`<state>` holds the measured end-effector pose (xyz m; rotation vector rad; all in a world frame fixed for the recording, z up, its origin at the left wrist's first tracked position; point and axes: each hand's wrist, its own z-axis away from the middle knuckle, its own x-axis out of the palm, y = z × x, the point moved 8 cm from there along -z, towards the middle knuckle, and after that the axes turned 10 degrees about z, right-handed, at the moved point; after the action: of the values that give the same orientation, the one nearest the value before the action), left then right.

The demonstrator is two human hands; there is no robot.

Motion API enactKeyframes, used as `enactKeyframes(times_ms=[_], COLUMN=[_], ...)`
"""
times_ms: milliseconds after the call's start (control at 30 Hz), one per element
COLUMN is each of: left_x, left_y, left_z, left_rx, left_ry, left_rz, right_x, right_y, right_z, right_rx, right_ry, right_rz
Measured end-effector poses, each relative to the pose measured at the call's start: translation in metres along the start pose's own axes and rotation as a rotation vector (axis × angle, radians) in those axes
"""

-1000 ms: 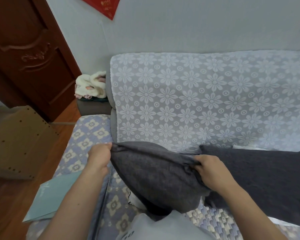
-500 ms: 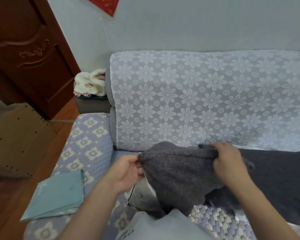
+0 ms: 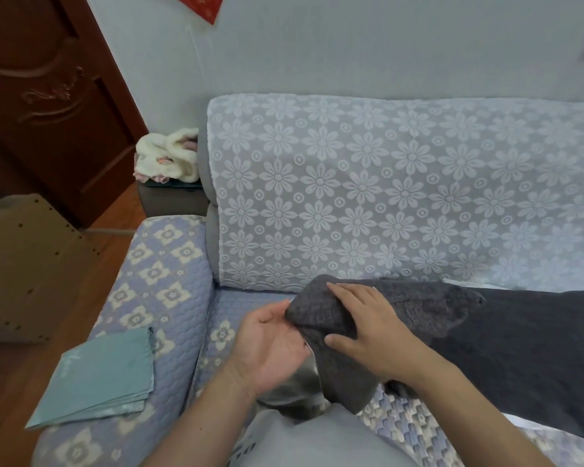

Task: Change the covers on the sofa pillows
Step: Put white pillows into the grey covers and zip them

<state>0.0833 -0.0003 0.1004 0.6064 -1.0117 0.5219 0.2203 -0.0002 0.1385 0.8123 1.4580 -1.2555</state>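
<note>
A dark grey pillow cover (image 3: 321,318) lies bunched on the sofa seat (image 3: 246,308) in front of me. My left hand (image 3: 270,345) is palm up at its left edge, fingers straight and reaching under the cloth. My right hand (image 3: 368,325) lies flat on top of the cover with fingers spread. A silvery grey inner pillow (image 3: 294,392) shows beneath the cover. Another dark grey pillow (image 3: 536,348) lies to the right. Folded teal covers (image 3: 98,379) sit on the sofa arm.
The sofa back (image 3: 385,197) wears a white flower-lace throw. A cream plush bundle (image 3: 166,160) sits on a small side table. A cardboard box (image 3: 24,264) and a brown door (image 3: 48,96) stand at the left on wood floor.
My hands came together toward the middle. Both let go of the cover's corners: the left opened palm up under the edge, the right flattened on top.
</note>
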Motion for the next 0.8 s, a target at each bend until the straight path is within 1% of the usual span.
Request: enactKeyframes(times_ms=[33,100,167,200,233,300,367,467,533,600,667,767,800], left_x=[0.003,-0.003,-0.018,-0.026,-0.032,-0.043,-0.05,-0.055,-0.048,-0.036,-0.025,-0.027,-0.032], left_y=[-0.001,-0.002,0.001,0.003,0.005,0.008,0.007,0.004,0.003,0.006,0.018,0.045,0.051], left_z=[0.001,-0.003,-0.007,-0.008,-0.01,-0.01,-0.007,-0.003,-0.001,0.003,0.008,0.01,0.011], left_rx=[0.009,0.044,0.104,0.135,0.164,0.191,0.176,0.15,0.138,0.166,0.256,0.426,0.457], left_ry=[-0.015,0.036,0.15,0.214,0.278,0.42,0.502,0.466,0.374,0.293,0.253,0.334,0.361], left_rz=[0.013,0.082,0.148,0.142,0.102,-0.085,-0.211,-0.192,-0.247,-0.414,-0.631,-0.977,-1.044], right_x=[0.0,-0.002,-0.003,-0.001,0.003,0.011,0.016,0.017,0.016,0.015,0.016,0.023,0.027], right_y=[-0.001,-0.001,-0.001,0.0,0.002,0.008,0.014,0.016,0.017,0.02,0.023,0.02,0.015], right_z=[-0.001,-0.001,-0.001,0.0,0.002,0.004,0.006,0.005,0.003,-0.002,-0.009,-0.019,-0.022], right_rx=[-0.004,0.004,0.021,0.028,0.036,0.052,0.071,0.08,0.071,0.07,0.058,-0.004,-0.034], right_ry=[-0.016,-0.009,-0.005,-0.019,-0.044,-0.089,-0.111,-0.097,-0.092,-0.108,-0.133,-0.163,-0.166], right_rz=[0.0,-0.009,-0.025,-0.029,-0.027,0.009,0.054,0.119,0.179,0.234,0.268,0.29,0.286])
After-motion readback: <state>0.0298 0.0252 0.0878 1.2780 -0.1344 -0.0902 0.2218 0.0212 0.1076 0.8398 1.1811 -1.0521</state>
